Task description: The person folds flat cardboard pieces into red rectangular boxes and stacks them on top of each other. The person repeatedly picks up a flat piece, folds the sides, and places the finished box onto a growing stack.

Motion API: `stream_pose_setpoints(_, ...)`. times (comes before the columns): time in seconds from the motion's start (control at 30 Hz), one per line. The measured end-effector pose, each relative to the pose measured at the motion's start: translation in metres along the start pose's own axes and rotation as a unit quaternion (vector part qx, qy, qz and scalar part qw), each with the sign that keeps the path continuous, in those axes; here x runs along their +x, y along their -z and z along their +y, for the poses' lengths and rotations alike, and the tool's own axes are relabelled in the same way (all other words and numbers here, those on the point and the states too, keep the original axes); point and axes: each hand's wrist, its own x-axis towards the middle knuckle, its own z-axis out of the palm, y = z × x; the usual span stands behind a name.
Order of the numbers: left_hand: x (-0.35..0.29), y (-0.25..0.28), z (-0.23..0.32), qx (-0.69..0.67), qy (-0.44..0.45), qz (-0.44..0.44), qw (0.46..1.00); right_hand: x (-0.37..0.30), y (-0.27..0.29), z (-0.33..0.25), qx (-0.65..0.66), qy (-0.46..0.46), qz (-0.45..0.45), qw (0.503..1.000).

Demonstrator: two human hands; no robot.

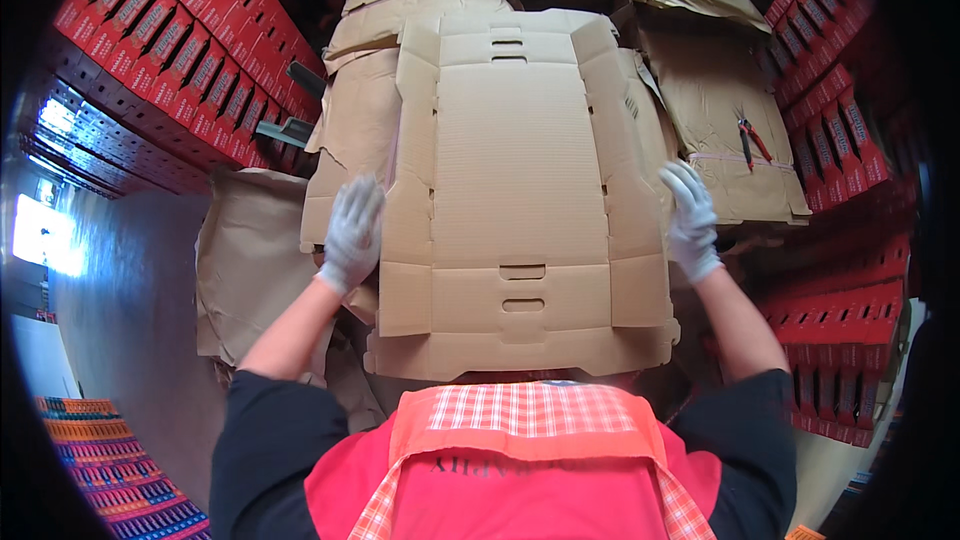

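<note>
A brown cardboard box blank [520,160] lies in front of me, its long side flaps partly folded up and its slotted end panel toward my body. My left hand [354,230], in a whitish glove, is at the blank's left side with its fingers stretched out. On the opposite side my gloved right hand [690,218] is held with fingers extended and slightly curved, close to the right flap. Neither hand shows anything in its grasp. Whether the palms touch the cardboard cannot be made out.
Paper-wrapped bundles [710,100] lie behind and beside the blank; red-handled pliers [752,140] rest on the right one. Red cartons are stacked high at left [180,50] and right [830,340]. Brown paper [250,260] hangs at left. Orange and purple stacks [120,470] stand lower left.
</note>
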Motion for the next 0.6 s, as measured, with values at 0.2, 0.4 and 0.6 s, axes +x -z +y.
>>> stream_pose_setpoints(0.2,0.037,0.043,0.034,-0.077,-0.209,-0.334,0.916,-0.015,0.025,-0.022,0.006,0.230,-0.324,0.918)
stream_pose_setpoints(0.4,0.099,0.053,0.067,-0.150,-0.001,0.021,0.988,0.040,0.027,-0.068,0.107,-0.007,0.059,0.993)
stream_pose_setpoints(0.6,0.046,0.097,0.129,-0.227,-0.095,-0.513,0.823,0.016,0.078,-0.139,0.273,0.016,-0.558,0.784)
